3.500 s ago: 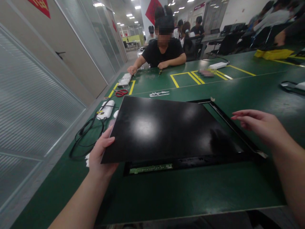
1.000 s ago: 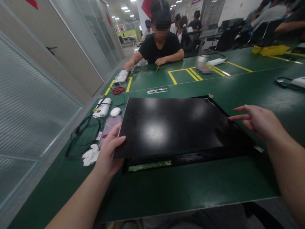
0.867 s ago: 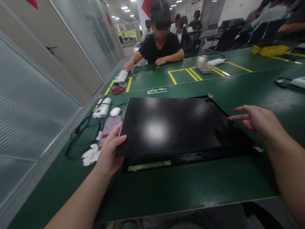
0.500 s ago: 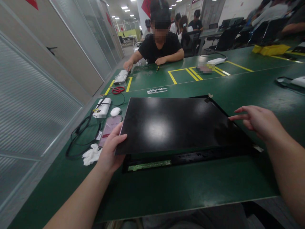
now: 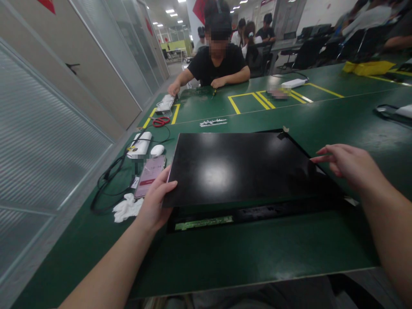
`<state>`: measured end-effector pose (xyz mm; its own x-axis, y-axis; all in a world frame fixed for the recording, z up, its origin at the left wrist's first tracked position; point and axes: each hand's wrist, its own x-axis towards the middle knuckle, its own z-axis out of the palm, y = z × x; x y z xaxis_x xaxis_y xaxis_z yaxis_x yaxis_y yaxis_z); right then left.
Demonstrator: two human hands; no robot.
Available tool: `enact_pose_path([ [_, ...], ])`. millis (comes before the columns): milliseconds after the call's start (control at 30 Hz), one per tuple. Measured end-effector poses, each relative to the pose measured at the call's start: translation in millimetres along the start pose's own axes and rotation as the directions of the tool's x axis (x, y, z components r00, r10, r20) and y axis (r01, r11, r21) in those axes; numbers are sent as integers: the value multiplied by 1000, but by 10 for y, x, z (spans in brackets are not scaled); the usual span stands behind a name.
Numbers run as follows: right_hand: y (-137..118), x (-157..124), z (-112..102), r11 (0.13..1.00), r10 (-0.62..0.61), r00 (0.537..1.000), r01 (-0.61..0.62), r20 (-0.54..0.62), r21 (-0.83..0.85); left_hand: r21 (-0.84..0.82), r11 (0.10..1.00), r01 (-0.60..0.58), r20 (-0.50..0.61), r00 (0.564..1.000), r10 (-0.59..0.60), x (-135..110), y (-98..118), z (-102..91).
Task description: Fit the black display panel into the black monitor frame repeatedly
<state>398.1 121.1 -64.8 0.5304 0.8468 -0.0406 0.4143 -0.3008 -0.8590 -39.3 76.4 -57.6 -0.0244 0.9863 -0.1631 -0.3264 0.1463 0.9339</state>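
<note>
A flat black display panel (image 5: 238, 171) lies tilted over a dark frame (image 5: 273, 210), its left side raised and its right side low. My left hand (image 5: 157, 199) grips the panel's lower left edge, thumb on top and fingers underneath. Under the raised front edge, a green circuit strip (image 5: 204, 222) shows along the frame. At the right edge is my right hand (image 5: 349, 165), with its index finger stretched out to the border and the other fingers partly bent. Whether that fingertip touches the panel or the frame, I cannot tell.
Left of the panel lie a phone (image 5: 150, 176), crumpled white tissue (image 5: 126, 208), a white rounded case (image 5: 157, 150) and black cables (image 5: 106, 178). Red-handled scissors (image 5: 161, 122) and white strips (image 5: 213, 122) lie farther back. A person (image 5: 219, 64) sits across the green table (image 5: 257, 253).
The panel's raised left side has shifted slightly to the right together with my left hand. My right hand stays at the right edge. The whole view has moved a little.
</note>
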Motion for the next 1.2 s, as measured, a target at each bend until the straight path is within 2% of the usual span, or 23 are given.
enact_pose_path([
  [133,20,6,-2,998,43,999,-43,8,-46,3,1000,1,-5,1000,-1,3,-42,3],
  [267,8,-11,-22,977,5,999,2,32,-214,13,1000,-3,-43,999,3,-3,-71,29],
  [467,-23,-12,-60,889,-44,997,66,58,-452,58,997,54,-100,994,-48,7,-79,32],
  [767,40,38,-48,864,-135,989,150,66,-481,97,993,68,-73,995,-61,5,-89,32],
  [1200,35,50,-61,852,-95,994,108,51,-512,152,982,114,-52,993,-108,-4,-85,35],
])
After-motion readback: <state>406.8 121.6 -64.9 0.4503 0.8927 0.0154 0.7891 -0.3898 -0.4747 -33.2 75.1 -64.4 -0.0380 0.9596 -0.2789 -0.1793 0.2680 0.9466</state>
